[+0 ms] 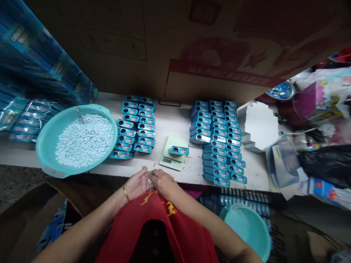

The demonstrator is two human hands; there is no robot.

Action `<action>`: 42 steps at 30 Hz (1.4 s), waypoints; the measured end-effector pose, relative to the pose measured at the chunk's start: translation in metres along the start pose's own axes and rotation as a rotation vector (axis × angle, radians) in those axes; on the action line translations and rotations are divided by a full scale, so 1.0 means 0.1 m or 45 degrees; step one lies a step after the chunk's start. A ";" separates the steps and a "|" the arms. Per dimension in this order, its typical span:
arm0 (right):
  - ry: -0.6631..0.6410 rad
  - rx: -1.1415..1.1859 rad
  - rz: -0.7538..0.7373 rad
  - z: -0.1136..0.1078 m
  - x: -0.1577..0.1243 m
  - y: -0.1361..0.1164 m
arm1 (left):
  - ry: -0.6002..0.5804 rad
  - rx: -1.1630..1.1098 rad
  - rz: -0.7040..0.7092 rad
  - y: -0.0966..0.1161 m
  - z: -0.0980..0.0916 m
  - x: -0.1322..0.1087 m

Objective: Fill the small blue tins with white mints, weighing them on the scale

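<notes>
My left hand (138, 185) is cupped palm up in front of the table's edge, with a gold bracelet on its wrist. Small white candies (149, 180) show between it and my right hand (164, 183). The fingers of my right hand are bent together against the left fingertips; what they hold, if anything, is hidden. Beyond the hands, a small blue tin (179, 151) lies on a pale green scale (171, 163). To the left, a turquoise basin (45, 146) contains a heap of pale candies (86, 140) with a clear scoop (80, 115) in it.
Rows of blue tins (146, 134) stand left of the scale, more tins (218, 155) to its right. White stacked cards or boxes (260, 126) sit farther right. A large cardboard box (123, 47) closes off the back. Below the table is another turquoise basin (246, 226).
</notes>
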State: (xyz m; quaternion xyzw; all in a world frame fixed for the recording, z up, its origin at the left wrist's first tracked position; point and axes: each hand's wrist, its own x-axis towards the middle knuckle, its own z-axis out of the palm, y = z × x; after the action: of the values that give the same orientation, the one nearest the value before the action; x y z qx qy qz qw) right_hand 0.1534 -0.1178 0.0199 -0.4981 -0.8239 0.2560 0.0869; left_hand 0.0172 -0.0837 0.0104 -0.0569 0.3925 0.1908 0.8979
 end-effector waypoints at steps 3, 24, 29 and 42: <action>-0.019 0.040 -0.025 0.01 -0.05 0.06 | -0.007 0.013 -0.010 -0.02 -0.06 0.00; 0.580 0.155 0.581 -0.55 0.01 0.81 | 0.109 0.119 0.027 0.07 -0.11 0.11; 0.863 0.439 0.632 -0.58 -0.11 0.83 | 0.131 0.073 0.041 0.07 -0.19 0.08; 1.067 1.003 0.979 -0.32 -0.53 0.67 | 0.172 0.102 0.038 0.07 -0.21 0.10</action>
State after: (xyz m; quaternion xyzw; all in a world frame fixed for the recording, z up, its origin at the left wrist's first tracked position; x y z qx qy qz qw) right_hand 0.2445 -0.1280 0.0191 -0.7429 -0.3315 0.3349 0.4754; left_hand 0.0064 -0.0795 -0.0115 -0.0279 0.4605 0.1841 0.8679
